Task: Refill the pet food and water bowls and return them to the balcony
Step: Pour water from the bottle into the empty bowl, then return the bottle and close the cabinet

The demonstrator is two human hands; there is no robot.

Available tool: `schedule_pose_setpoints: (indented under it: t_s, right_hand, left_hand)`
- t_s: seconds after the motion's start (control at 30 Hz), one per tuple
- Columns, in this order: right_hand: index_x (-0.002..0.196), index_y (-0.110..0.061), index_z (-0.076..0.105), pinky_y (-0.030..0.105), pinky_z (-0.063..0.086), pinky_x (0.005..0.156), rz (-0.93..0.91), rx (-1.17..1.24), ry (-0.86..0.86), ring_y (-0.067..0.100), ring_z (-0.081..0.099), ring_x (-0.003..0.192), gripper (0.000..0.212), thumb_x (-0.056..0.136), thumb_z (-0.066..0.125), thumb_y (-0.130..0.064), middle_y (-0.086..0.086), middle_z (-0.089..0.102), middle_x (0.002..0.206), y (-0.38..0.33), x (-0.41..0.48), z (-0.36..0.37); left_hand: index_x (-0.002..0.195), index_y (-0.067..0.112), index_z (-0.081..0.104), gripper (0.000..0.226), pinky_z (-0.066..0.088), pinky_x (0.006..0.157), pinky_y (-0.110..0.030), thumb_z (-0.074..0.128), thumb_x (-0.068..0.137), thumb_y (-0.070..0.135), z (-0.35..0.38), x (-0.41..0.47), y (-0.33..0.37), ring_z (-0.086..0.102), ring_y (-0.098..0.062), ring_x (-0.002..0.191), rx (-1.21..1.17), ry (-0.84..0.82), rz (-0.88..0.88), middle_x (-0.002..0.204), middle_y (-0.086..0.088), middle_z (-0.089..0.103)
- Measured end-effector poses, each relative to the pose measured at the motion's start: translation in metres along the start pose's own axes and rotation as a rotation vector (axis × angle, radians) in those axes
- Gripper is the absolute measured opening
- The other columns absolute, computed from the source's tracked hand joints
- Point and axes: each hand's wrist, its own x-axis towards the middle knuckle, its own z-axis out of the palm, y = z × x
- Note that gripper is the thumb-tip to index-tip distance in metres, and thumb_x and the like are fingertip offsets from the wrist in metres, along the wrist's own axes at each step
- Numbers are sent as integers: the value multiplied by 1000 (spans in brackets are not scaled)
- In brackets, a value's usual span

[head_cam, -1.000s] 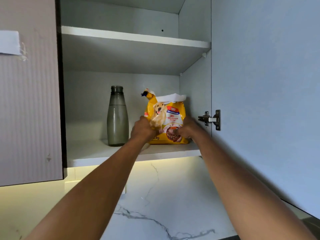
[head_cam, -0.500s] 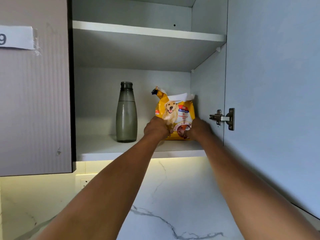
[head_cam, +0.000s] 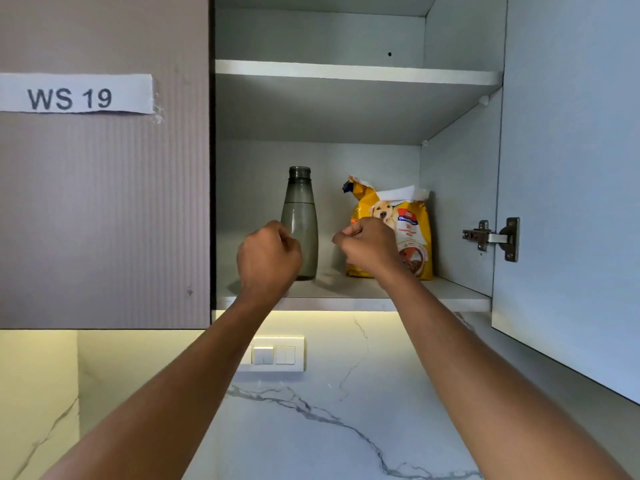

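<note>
A: Hands first, from the head view. The left hand (head_cam: 268,258) is a loose fist in front of the lower shelf (head_cam: 346,299), fingers curled on nothing I can make out. The right hand (head_cam: 369,249) is also curled, thumb pinched to fingers, holding nothing visible.

B: And the food?

A: The yellow dog-food bag with a puppy printed on it (head_cam: 412,233) stands upright toward the right end of that shelf, near the back, its torn white top open. The right hand is in front of its left side; I cannot tell if it touches.

B: What might go wrong?

A: The smoky grey bottle with no cap (head_cam: 299,223) stands just left of the bag, directly behind the left hand's knuckles. A careless reach could knock it off the front edge. The bag is open, so I judge that tipping it on the way out would spill kibble.

B: The room?

A: A wall cupboard, its right door (head_cam: 568,168) swung open on a metal hinge (head_cam: 495,239), upper shelf bare. The closed left door (head_cam: 104,202) carries a taped paper label (head_cam: 74,93) reading WS 19. Below, a lit marble-look backsplash (head_cam: 346,427) with a white switch plate (head_cam: 277,355). No bowls in sight.
</note>
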Motion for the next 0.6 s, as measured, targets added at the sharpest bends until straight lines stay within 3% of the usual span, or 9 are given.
schedule_pose_setpoints:
  t_s: [0.03,0.13,0.2,0.27,0.33,0.6]
  right_hand:
    - [103,5,74,40,61,80,15,31,-12,36,73,89,39,89,76,-32,23,77,95,-4,8,12]
    - [138,-5,58,35,53,87,42,10,-69,31,65,121,72,86,79,-50,14,68,132,-19,26,42]
    - [148,-9,44,38,53,94,24,-18,-95,32,58,131,90,82,81,-59,13,58,145,-26,35,59]
    - [150,-10,39,36,51,88,19,-43,-113,34,57,132,99,79,83,-62,14,55,147,-30,41,72]
    - [149,-10,37,35,47,82,36,-69,-147,35,58,130,98,79,84,-59,15,55,146,-29,45,84]
    - [147,-10,36,35,45,78,28,-65,-141,32,59,124,86,86,82,-48,14,57,141,-23,38,82]
  left_hand:
    - [96,13,70,10,49,66,-28,62,90,16,0,1,-7,66,-22,75,4,3,-15,83,-3,70]
    - [119,7,63,31,54,76,-32,58,89,9,0,3,-22,68,-29,90,-31,-83,-121,100,-11,70]
    - [127,5,56,37,59,83,-40,56,90,7,0,5,-23,67,-31,92,-65,-163,-179,104,-13,67]
    - [131,5,53,41,60,84,-43,56,90,5,1,7,-22,66,-31,95,-51,-208,-183,108,-14,65]
    - [134,7,51,44,59,81,-39,56,90,2,2,8,-22,66,-28,95,-55,-216,-169,107,-11,64]
    - [128,8,53,37,59,72,-37,54,92,1,1,6,-24,66,-24,79,-93,-188,-139,95,-9,64]
